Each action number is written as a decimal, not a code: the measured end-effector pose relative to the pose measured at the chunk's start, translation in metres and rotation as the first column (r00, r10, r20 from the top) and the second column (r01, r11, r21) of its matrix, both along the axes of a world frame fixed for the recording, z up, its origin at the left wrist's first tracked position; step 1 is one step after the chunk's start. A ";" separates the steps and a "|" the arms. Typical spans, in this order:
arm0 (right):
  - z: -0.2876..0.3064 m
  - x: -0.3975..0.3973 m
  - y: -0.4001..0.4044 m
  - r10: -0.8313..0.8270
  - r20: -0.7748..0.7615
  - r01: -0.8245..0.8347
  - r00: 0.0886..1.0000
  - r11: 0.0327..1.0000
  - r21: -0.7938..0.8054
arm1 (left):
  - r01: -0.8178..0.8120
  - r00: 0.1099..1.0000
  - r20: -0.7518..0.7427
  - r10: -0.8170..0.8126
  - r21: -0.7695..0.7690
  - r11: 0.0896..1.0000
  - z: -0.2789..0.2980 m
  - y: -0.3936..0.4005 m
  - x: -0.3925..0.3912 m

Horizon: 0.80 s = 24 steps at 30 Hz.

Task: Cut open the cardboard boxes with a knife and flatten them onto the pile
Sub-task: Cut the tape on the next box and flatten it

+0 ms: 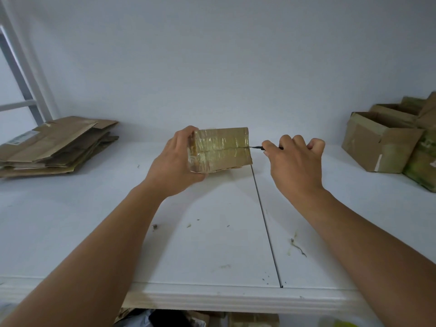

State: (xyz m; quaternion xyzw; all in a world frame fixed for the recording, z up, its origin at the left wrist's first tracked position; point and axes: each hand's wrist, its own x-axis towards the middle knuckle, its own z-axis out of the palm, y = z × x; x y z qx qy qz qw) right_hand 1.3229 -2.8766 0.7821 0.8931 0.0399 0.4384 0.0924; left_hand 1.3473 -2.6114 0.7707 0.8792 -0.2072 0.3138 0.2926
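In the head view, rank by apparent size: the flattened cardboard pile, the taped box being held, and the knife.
Largest to smallest, as they look:
1. Flattened cardboard pile, at far left.
2. Taped box, held by the left hand.
3. Knife, only its tip showing beyond the right hand, so its true size is unsure.

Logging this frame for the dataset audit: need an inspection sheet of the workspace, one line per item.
Surface: white table, a seam running front to back, small dark scraps and smudges on it.
Job's things: small brown cardboard box wrapped in clear tape, held above the table; thin dark knife, tip at the box's right edge on the tape seam; pile of flattened brown cardboard at far left.
Clutter: open brown cardboard boxes at far right.
Grippers: left hand grips the box's left end; right hand holds the knife.
Cables: nothing seen.
Surroundings: plain white wall behind; white frame at upper left.
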 end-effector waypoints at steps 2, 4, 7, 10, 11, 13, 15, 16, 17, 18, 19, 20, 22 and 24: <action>0.001 0.000 -0.001 -0.011 -0.009 0.011 1.000 1.000 0.007 | -0.038 0.999 0.002 0.038 -0.012 0.999 -0.001 0.002 0.002; 0.002 -0.002 -0.005 0.005 0.011 -0.005 1.000 0.999 0.032 | -0.097 0.995 -0.007 0.097 -0.052 0.994 0.000 0.005 0.004; 0.001 -0.005 -0.005 0.085 0.040 -0.087 0.996 0.995 0.048 | -0.165 0.986 0.019 0.167 -0.075 0.983 0.001 0.007 0.002; 0.001 -0.008 0.006 0.210 -0.039 -0.208 0.977 0.977 0.050 | -0.167 0.985 0.032 0.170 -0.084 0.982 0.004 -0.006 -0.004; 0.001 -0.010 0.010 0.256 -0.071 -0.252 0.964 0.966 0.066 | -0.148 0.987 0.045 0.152 -0.085 0.985 0.004 -0.012 -0.006; 0.001 -0.014 0.017 0.347 -0.092 -0.336 0.933 0.934 0.120 | -0.110 0.990 0.076 0.115 -0.069 0.992 0.004 -0.023 -0.011; 0.000 -0.018 0.021 0.432 -0.090 -0.410 0.898 0.892 0.193 | -0.112 0.988 0.108 0.113 -0.012 0.994 0.004 -0.029 -0.013; -0.001 -0.019 0.022 0.465 -0.082 -0.439 0.882 0.872 0.217 | -0.133 0.985 0.119 0.128 0.027 0.991 0.005 -0.030 -0.014; -0.001 -0.020 0.023 0.488 -0.075 -0.461 0.869 0.856 0.233 | -0.156 0.981 0.129 0.146 0.066 0.986 0.005 -0.031 -0.014; -0.002 -0.021 0.024 0.506 -0.071 -0.476 0.860 0.844 0.247 | -0.172 0.977 0.141 0.158 0.099 0.980 0.005 -0.032 -0.014; -0.001 -0.021 0.025 0.522 -0.074 -0.488 0.850 0.832 0.263 | -0.181 0.975 0.156 0.160 0.127 0.975 0.004 -0.032 -0.013; -0.001 -0.021 0.026 0.539 -0.085 -0.499 0.838 0.820 0.279 | -0.182 0.972 0.174 0.156 0.150 0.972 0.003 -0.033 -0.012; -0.002 -0.022 0.028 0.567 -0.121 -0.513 0.815 0.802 0.307 | -0.169 0.972 0.194 0.132 0.187 0.968 0.000 -0.036 -0.011; -0.003 -0.022 0.028 0.581 -0.154 -0.515 0.799 0.794 0.322 | -0.140 0.979 0.176 0.103 0.211 0.967 -0.001 -0.039 -0.011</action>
